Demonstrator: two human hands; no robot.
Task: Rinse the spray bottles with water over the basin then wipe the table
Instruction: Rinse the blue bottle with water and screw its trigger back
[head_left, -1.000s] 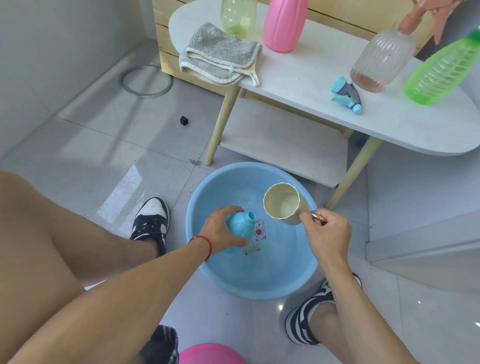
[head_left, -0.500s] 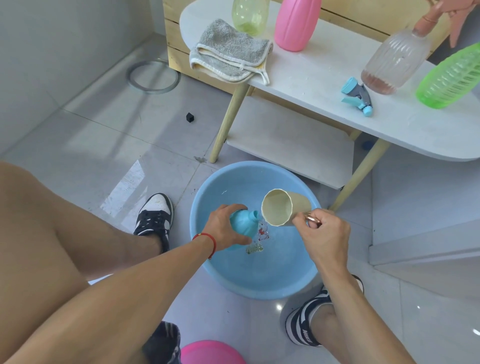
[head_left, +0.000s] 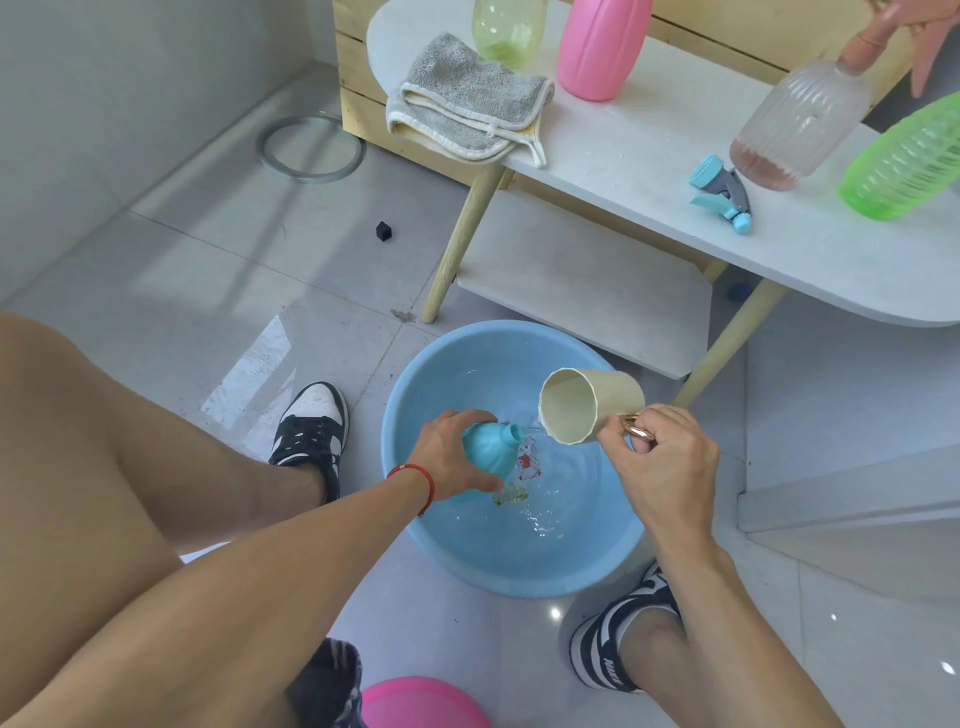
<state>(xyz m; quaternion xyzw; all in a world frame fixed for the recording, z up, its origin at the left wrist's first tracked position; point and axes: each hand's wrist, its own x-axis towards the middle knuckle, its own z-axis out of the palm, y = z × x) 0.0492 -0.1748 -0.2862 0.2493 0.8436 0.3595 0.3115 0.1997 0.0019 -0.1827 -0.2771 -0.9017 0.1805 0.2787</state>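
Your left hand (head_left: 451, 457) is wrapped around the body of the blue spray bottle (head_left: 491, 451), holding it over the blue basin (head_left: 410, 395) on the floor, with its spray head off. The bottle lies tilted, its long axis running from your left palm toward your right, open neck aimed at the cup. Your right hand (head_left: 662, 462) grips the beige cup (head_left: 589, 410) by its metal handle, tipped well over so the lip hangs just beside and slightly above the bottle's neck; a thin stream seems to fall there. That lip-over-neck alignment is what the pour turns on, so keep the neck under the lip. On the surface (head_left: 649, 150) wait the pink, green, clear and yellow-green bottles, the blue trigger head (head_left: 719, 193) near the front edge, and the folded grey cloth (head_left: 467, 101) at the left end.
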